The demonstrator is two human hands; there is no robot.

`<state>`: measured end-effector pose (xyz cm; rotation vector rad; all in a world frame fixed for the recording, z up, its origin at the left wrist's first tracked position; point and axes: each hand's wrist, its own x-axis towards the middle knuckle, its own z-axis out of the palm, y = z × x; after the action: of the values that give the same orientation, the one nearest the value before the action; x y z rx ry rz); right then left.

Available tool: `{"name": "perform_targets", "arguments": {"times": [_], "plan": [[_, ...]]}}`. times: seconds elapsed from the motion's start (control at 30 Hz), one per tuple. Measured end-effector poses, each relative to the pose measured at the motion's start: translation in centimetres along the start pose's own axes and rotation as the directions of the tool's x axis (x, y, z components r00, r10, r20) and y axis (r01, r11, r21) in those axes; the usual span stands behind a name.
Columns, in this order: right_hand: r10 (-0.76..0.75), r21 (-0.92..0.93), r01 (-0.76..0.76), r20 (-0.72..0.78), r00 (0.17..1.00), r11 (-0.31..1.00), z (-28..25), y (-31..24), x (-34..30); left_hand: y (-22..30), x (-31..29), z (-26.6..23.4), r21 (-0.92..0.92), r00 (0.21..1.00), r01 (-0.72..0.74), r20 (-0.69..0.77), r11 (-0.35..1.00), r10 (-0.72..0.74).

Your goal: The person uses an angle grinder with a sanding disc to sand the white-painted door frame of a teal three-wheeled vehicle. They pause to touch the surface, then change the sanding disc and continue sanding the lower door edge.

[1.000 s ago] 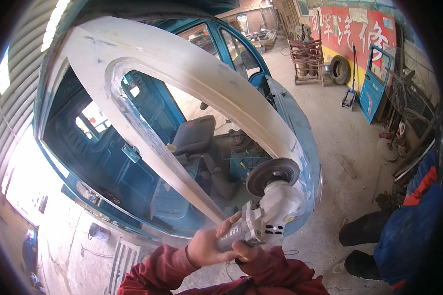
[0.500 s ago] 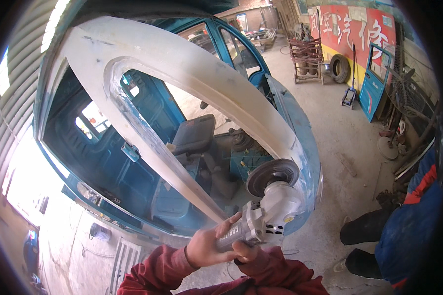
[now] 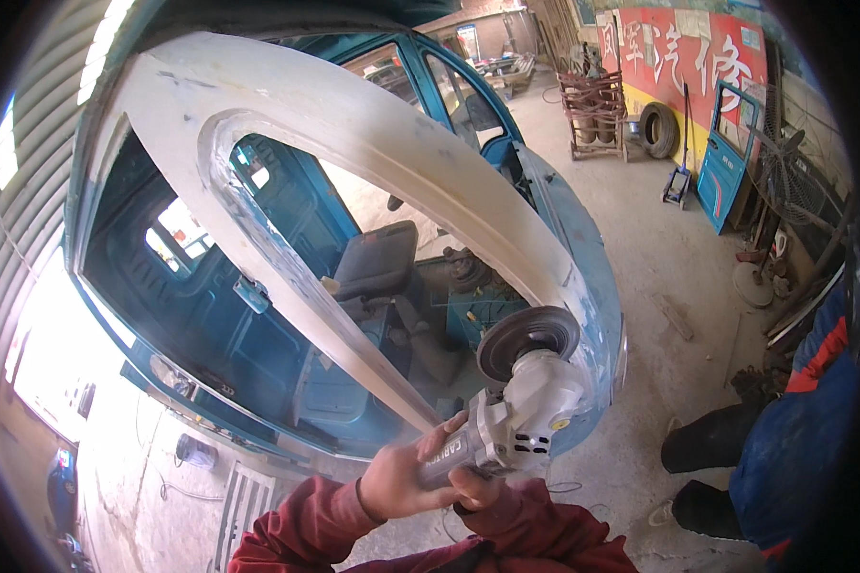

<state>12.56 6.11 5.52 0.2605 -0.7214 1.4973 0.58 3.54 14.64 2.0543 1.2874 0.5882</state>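
An angle grinder [image 3: 545, 392] with a grey body and a dark round sanding disc [image 3: 528, 344] is in my hands. My left hand [image 3: 401, 482] wraps round the grinder's body from the left. At its underside, close beside the left, my right hand [image 3: 476, 488] is closed on it, its fingers partly hidden. The disc is by the lower end of the whitish, sanded door pillar [image 3: 468, 215] of a blue vehicle cab [image 3: 597, 286]. Whether disc and pillar touch, I cannot tell.
Inside the cab are a dark seat [image 3: 377, 260] and bare blue panels. A person in blue and red clothing [image 3: 793, 444] stands close on the right. Farther off are a tyre [image 3: 657, 131], a blue jack [image 3: 677, 186], a loose blue door [image 3: 729, 158] and a fan [image 3: 788, 177].
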Motion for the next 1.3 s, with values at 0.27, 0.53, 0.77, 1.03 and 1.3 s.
{"name": "perform_targets", "arguments": {"times": [0.27,0.53,0.77,1.03,1.3], "plan": [[0.060,-0.041,-0.059,0.020,0.998,0.997,0.6,0.0,1.1,0.2,-0.1,-0.8,0.001,0.998,0.018,-0.055,1.000,-0.018],[-0.010,-0.085,-0.001,-0.134,0.991,0.996,0.2,0.2,-0.5,0.2,0.1,0.1,0.001,1.000,-0.001,0.014,1.000,0.001],[0.011,-0.162,-0.009,0.009,1.000,0.987,1.5,-0.4,1.8,0.3,-0.1,-1.2,-0.021,0.998,-0.019,-0.064,1.000,0.018],[0.022,-0.199,-0.004,0.089,0.996,0.980,3.8,-0.7,3.9,0.5,-0.7,-2.9,-0.132,0.994,-0.012,-0.110,0.991,-0.003],[0.027,-0.287,0.007,0.114,0.993,0.958,6.0,-1.3,5.6,0.1,-1.0,-4.0,-0.149,0.991,-0.008,-0.133,0.989,-0.012]]}}
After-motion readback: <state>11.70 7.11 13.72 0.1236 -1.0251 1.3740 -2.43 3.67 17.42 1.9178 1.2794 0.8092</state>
